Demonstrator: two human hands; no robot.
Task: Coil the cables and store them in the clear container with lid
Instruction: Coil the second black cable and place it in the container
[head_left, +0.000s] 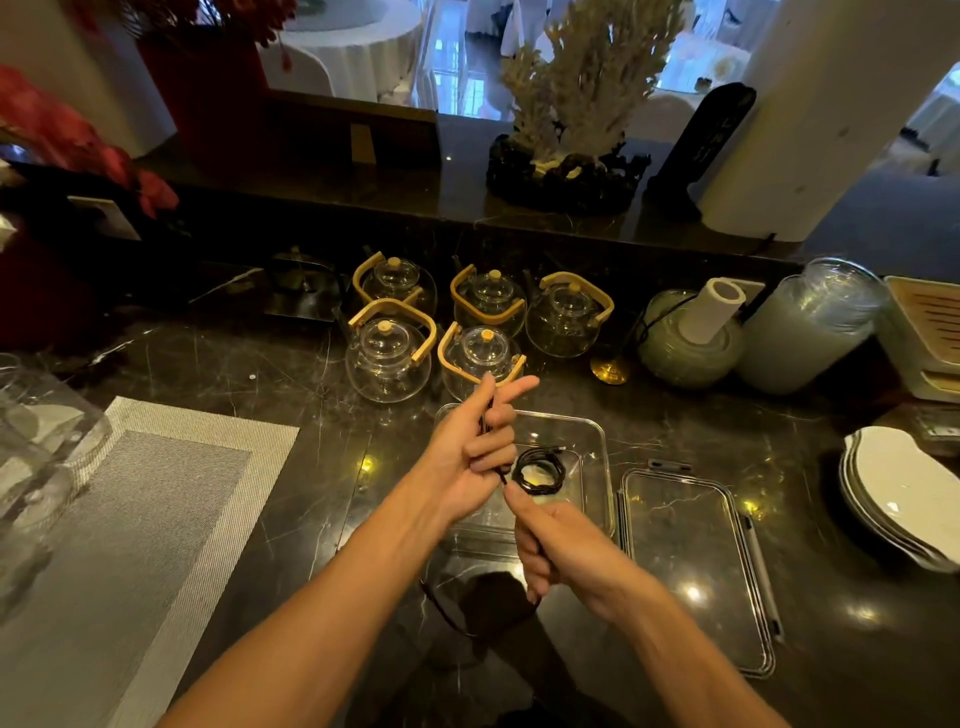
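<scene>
A clear container stands open on the dark marble counter, with one coiled black cable lying inside it. Its clear lid lies flat to the right. Above the container's left side, my left hand is closed around one end of a second black cable, index finger and thumb stretched out. My right hand grips the same cable just below and to the right. The cable's loose end hangs down in a loop under my right hand, over the counter's near part.
Several glass teapots with bamboo handles stand right behind the container. A grey placemat lies at left, stacked white plates at right, a pen beside the lid. Jars and a raised ledge line the back.
</scene>
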